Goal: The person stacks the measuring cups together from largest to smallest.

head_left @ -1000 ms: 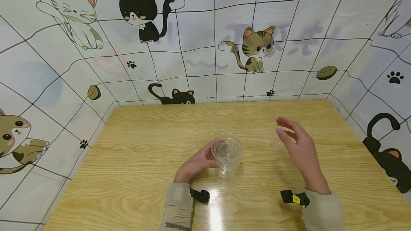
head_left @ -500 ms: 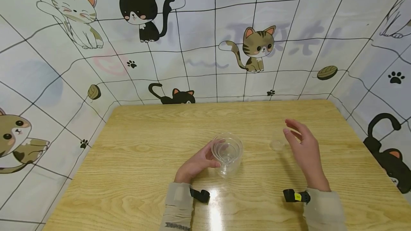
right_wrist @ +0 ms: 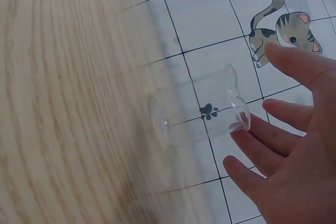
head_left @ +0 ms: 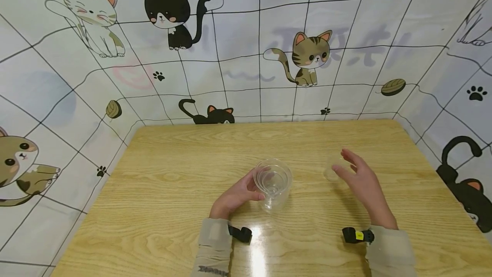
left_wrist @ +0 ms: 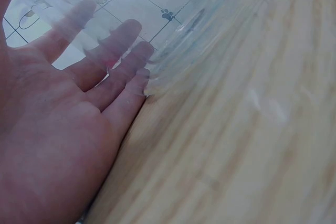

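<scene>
A: Resting against a nested stack of clear cups, the left hand has its fingers laid nearly straight along the stack's near wall, not wrapped round it

B: And the right hand?

A: Spread loose, grasping nothing, fingertips just beside the rim of a small clear cup. That cup stands apart from the stack, toward the right edge of the wooden table

B: What might go wrong?

A: Both cups are nearly invisible and look light. I judge a fingertip nudging the small one's rim could tip it over or send it skidding toward the right edge
</scene>
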A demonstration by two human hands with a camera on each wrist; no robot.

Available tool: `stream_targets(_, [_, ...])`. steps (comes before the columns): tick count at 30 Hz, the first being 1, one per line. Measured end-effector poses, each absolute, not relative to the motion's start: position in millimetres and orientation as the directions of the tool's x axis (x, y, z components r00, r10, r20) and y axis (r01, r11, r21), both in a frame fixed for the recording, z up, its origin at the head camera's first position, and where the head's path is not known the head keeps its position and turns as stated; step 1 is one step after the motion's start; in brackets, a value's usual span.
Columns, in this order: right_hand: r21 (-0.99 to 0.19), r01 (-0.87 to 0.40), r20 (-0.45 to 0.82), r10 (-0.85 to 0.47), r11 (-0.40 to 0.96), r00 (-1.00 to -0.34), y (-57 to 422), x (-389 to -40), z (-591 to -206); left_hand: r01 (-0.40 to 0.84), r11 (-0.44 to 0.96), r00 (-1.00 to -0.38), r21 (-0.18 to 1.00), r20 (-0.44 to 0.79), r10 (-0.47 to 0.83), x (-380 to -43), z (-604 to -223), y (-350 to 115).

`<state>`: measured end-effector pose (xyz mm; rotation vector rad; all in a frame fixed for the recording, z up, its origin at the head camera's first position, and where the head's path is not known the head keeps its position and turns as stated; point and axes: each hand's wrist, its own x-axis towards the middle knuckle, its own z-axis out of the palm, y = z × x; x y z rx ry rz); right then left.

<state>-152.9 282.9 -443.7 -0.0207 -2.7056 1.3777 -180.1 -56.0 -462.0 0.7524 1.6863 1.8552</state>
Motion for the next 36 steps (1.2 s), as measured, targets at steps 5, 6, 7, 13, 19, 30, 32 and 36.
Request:
stream_targets(5, [-0.796, -0.022, 0.035, 0.009, 0.605, -0.999, 282.4, -152.2, -441.0, -0.006, -0.089, -0.713, 0.996, 0.059, 0.699, -180.1, -462.3, -56.4])
stream_targets(6, [-0.795, -0.018, 0.028, 0.008, 0.606, -1.0, 282.4, -152.7, -441.2, -0.005, -0.091, -0.714, 0.996, 0.061, 0.697, -180.1, -462.4, -56.3])
stream_targets(7, [-0.795, -0.014, 0.025, 0.009, 0.607, -1.0, 282.5, -153.0, -441.6, -0.005, -0.091, -0.714, 0.996, 0.06, 0.698, -180.1, -462.3, -56.1])
stream_targets(13, [-0.795, 0.017, -0.013, 0.01, 0.607, -1.0, 285.2, -154.9, -444.8, -0.008, -0.089, -0.71, 0.996, 0.057, 0.702, -181.0, -462.1, -55.3])
stream_targets(19, [-0.796, 0.042, -0.061, -0.011, 0.604, -0.998, 288.1, -154.9, -447.0, -0.011, -0.094, -0.706, 0.995, 0.059, 0.706, -181.8, -463.3, -55.7])
stream_targets(30, [-0.764, 0.046, -0.091, -0.037, 0.643, -0.995, 295.7, -151.3, -447.7, -0.006, -0.096, -0.707, 0.995, 0.064, 0.704, -182.2, -465.4, -56.0])
stream_targets(32, [-0.767, 0.048, -0.09, -0.034, 0.64, -0.995, 296.5, -151.4, -448.0, -0.003, -0.097, -0.707, 0.995, 0.067, 0.704, -182.0, -465.2, -55.9])
stream_targets(36, [-0.774, 0.044, -0.079, -0.027, 0.632, -0.996, 297.2, -152.4, -450.4, -0.002, -0.1, -0.71, 0.995, 0.069, 0.701, -181.7, -465.3, -55.7])
